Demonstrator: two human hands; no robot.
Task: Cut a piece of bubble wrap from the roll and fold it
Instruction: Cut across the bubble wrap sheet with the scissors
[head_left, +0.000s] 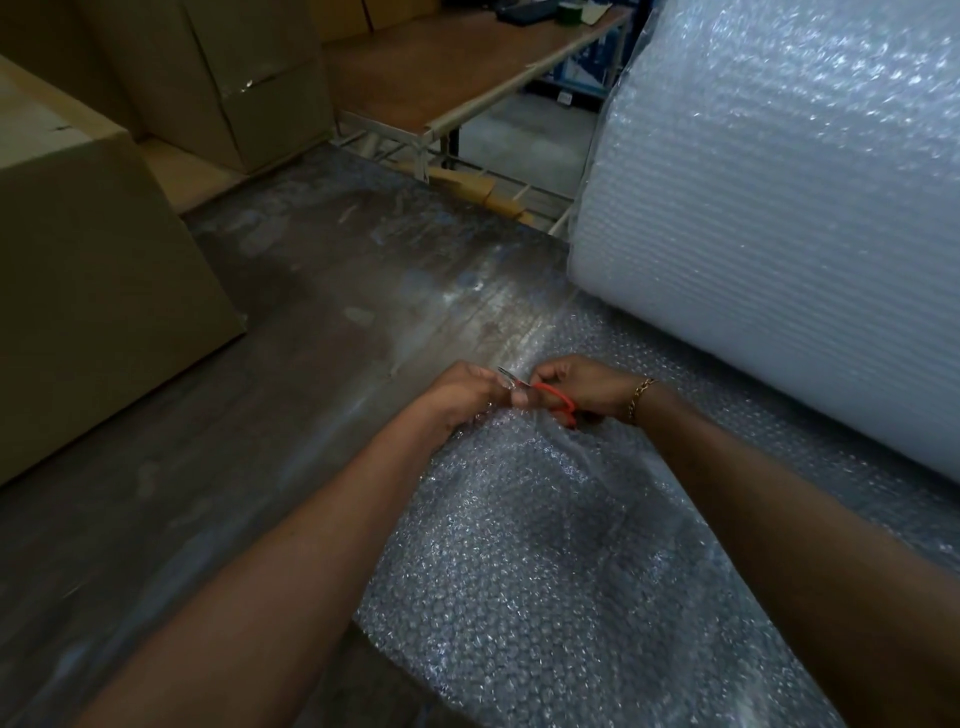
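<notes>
**Q:** Where is the material in this figure?

**A:** The roll (779, 208) fills the upper right. The bubble wrap sheet (545, 571) runs from it toward the lower centre, over the table (234, 441).

**Q:** And the 2 hands?

**A:** Both are at frame centre. The right hand (589, 389) has its fingers curled through the orange handles of the scissors (558, 397), with the blades pointing left at the sheet's far edge. The left hand (457, 397) grips that edge with curled fingers, just beside the blades.

**Q:** How is the cut best made?

**A:** Probably by pulling the film taut between grip and blades, then cutting in 1 straight line parallel to the roll. Slack film tends to bunch and tear raggedly.
</notes>
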